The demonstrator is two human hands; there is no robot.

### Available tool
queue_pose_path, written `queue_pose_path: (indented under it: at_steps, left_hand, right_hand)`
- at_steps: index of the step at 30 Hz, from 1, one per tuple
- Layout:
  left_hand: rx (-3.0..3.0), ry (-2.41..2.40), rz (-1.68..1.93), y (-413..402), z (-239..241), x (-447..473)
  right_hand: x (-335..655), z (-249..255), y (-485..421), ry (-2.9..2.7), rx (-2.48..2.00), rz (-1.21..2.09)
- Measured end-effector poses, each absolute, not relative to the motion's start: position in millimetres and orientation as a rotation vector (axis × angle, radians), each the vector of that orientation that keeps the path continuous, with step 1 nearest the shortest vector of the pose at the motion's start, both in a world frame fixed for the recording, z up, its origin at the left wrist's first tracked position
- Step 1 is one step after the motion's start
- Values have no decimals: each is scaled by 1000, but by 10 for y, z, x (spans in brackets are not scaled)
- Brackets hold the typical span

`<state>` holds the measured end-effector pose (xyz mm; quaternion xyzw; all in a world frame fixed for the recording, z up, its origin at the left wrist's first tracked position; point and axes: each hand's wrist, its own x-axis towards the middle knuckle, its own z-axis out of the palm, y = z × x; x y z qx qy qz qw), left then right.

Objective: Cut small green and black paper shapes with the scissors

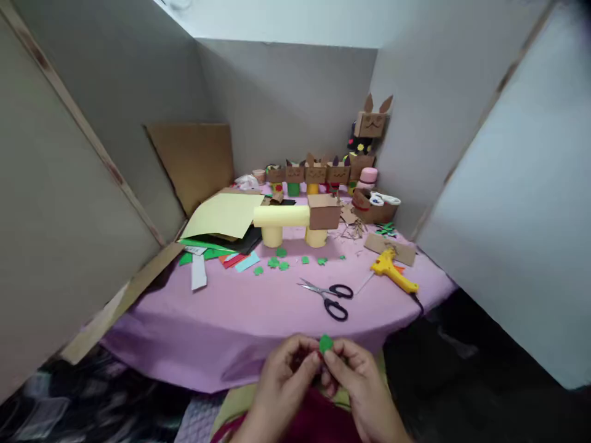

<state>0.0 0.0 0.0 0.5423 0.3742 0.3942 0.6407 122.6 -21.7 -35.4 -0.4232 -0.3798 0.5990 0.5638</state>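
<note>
Two hands: the left hand (287, 376) and right hand (359, 376) meet just off the near edge of the desk (268, 311), above the lap.
Green piece: a small cut shape (325, 343), held up between the hands, clear of the desk.
Right fingers: nearly closed, with the thumb pressed on the piece's lower edge.
Left fingers: drawn in at the piece's left side; whether they grip or only steady it, I cannot tell.
Step in hand: seemingly handling or shaping this one piece by fingertip; no tool is held.
Green cut-outs: several like shapes (273, 263) lie scattered in front of the pale yellow rolls (281, 216) and their brown box (324, 216).
Scissors: resting (323, 291) on the desk between cut-outs and hands, blades slightly apart.
Glue gun: yellow (392, 271), lying to the right, near a cardboard strip (406, 253).
Next move: probably calls for a light pinch at the rim, as such a thin piece could crease; the scissors are within easy reach should trimming be needed.
</note>
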Motion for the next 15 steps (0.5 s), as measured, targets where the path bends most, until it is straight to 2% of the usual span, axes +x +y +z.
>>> queue_pose_path:
  at_steps: [9, 15]
  left_hand:
    - [1295, 1012, 838, 48, -2, -30]
    - [1183, 900, 854, 44, -70, -22]
  right_hand:
    - [1347, -246, -235, -1100, -1139, 1234]
    - [1324, -279, -210, -1024, -1051, 1346]
